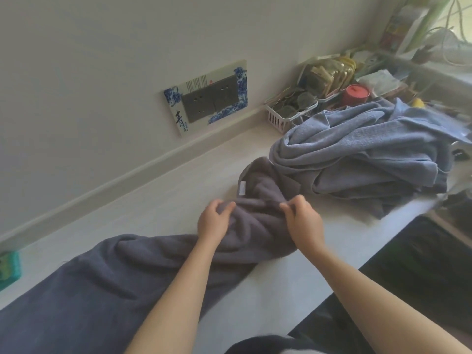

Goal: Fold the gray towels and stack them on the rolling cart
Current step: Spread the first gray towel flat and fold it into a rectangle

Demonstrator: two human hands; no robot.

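Note:
A long dark gray towel [107,277] lies rumpled across the white counter [163,198], running from the lower left up to the middle. Its far end, with a small white label [242,188], is bunched between my hands. My left hand [213,221] pinches the bunched edge from the left. Just to the right, my right hand [302,219] grips the same edge. A heap of lighter blue-gray towels [357,152] sits on the counter to the right, touching the dark towel's far end. No rolling cart is in sight.
The wall behind the counter carries a socket plate with a blue-and-white decorated frame [208,98]. Behind the towel heap stand a pink basket [283,116], a red-lidded jar [355,94] and assorted clutter. A teal object [9,268] sits at the left edge. The counter's front edge drops to dark floor at right.

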